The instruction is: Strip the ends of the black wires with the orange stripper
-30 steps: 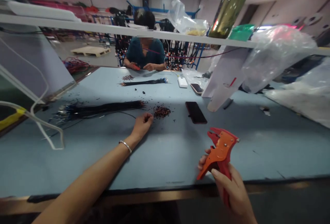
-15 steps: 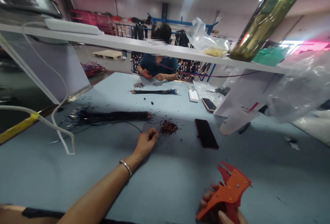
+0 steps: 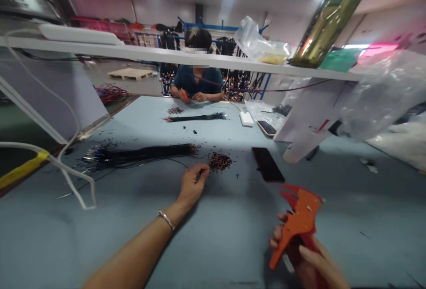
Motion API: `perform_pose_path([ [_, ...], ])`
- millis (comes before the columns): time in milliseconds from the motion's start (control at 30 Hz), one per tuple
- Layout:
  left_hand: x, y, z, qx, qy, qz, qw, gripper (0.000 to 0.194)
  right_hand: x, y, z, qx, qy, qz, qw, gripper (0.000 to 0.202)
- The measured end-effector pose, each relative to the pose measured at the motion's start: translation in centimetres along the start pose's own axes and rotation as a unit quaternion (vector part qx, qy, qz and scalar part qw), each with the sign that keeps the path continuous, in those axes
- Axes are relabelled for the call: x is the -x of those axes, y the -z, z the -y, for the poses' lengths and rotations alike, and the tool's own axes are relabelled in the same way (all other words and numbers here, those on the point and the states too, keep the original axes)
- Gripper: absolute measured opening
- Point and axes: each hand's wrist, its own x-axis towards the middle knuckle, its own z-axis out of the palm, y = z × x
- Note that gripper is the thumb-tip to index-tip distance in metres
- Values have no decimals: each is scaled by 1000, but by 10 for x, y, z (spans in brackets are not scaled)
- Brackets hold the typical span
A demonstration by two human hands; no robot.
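Observation:
My left hand (image 3: 194,184), with a silver bangle at the wrist, is closed in a pinch on the end of a thin black wire (image 3: 178,162) that runs back toward the bundle. Behind it lies a long bundle of black wires (image 3: 149,154), with metallic and blue ends on the left and coppery ends on the right. Just right of my fingertips is a heap of small dark and reddish-brown bits (image 3: 220,162). My right hand (image 3: 316,258) grips an orange and red wire stripper (image 3: 299,213), its jaws pointing up and left, apart from the wire.
A dark phone (image 3: 268,165) lies right of the heap. Across the table a person (image 3: 199,80) holds a red tool behind a smaller wire bundle (image 3: 196,118). A white shelf (image 3: 159,56) spans overhead, bearing plastic bags. A white cable (image 3: 71,169) loops at left.
My right hand has raised the wire stripper farther over the table and turned it more upright. My left hand keeps its pinch near the heap. The view has shifted slightly.

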Motion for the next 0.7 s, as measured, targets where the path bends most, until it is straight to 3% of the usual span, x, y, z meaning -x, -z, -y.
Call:
perform_pose_path([
  [200, -2, -1, 1, 18, 10, 3, 1000, 24, -45, -40, 29, 26, -38, 170, 984, 39],
  [333, -4, 3, 2, 17, 25, 0, 1000, 24, -71, -57, 20, 40, -73, 251, 965, 37],
  [500, -5, 4, 1, 8, 44, 16, 999, 23, -86, -53, -1, 51, -90, 292, 951, 42],
  [700, -8, -1, -2, 8, 65, 14, 998, 24, -84, -40, 6, 48, -72, 299, 950, 47],
])
